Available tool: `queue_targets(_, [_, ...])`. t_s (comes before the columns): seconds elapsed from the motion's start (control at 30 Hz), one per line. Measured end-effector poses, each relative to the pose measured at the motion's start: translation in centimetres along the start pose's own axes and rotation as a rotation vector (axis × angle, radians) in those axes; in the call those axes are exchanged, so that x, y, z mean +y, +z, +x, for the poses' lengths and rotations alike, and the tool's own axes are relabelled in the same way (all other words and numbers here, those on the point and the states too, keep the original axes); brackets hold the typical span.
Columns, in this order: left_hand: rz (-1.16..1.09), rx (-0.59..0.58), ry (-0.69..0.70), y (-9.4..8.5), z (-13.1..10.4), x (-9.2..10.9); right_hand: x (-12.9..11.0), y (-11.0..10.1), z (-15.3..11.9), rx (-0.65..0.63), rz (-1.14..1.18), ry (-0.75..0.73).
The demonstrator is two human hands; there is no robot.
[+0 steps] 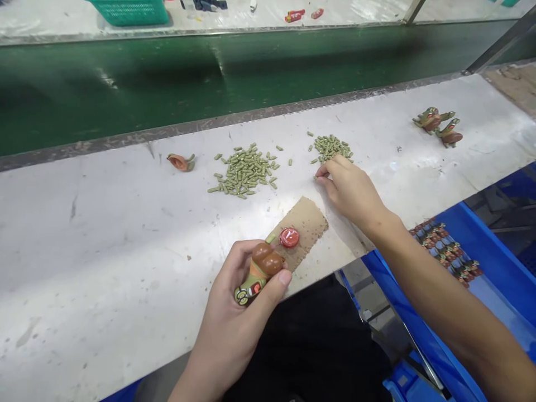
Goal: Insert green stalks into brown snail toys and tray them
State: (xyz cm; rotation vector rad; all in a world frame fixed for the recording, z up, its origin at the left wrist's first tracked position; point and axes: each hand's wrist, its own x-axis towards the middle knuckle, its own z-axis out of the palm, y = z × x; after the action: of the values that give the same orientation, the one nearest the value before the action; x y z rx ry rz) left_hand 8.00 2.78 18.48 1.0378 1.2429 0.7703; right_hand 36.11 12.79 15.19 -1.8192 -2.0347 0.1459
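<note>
Brown-and-green figurine [264,262] (yellow eyes [242,296]), olive-green pegs [247,172].

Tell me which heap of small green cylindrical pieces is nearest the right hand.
The smaller heap of green cylindrical pieces, just beyond the bare right hand's fingers; the larger green heap lies further left, apart from that hand.

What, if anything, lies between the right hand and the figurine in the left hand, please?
The brown cardboard, with the red round object on it, lies between the right hand and the figurine in the left hand. Both look low, so passing above seems easy.
</note>
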Motion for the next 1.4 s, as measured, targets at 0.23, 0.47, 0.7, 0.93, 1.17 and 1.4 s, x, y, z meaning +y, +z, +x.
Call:
queue_targets(0.23, [0.065,0.113,0.279,0.7,1.0,-0.3,-6.0,-4.3,-6.6,-0.096,0.397,-0.343])
queue_targets(0.47, [0.066,0.053,0.346,1.6,1.1,-1.0,-7.2,-4.7,-8.7,-0.263,0.497,-0.363])
queue_targets(0.7, [-0.095,0.041,0.265,1.6,0.7,-1.3,-8.2,-3.5,-9.7,-0.155,0.822,-0.092])
queue_targets(0.93, [-0.440,-0.024,0.069,2.2,0.5,-2.4,-10.3,-1.5,-10.3,-0.078,1.391,0.373])
queue_targets(1.17, [-0.333,0.033,0.108,2.1,0.4,-2.7,-9.9,-1.1,-10.1,-0.077,1.347,0.362])
queue_targets(1.4, [-0.207,0.111,0.129,1.1,0.3,-3.1,-7.9,-1.1,-9.5,0.197,0.556,-0.112])
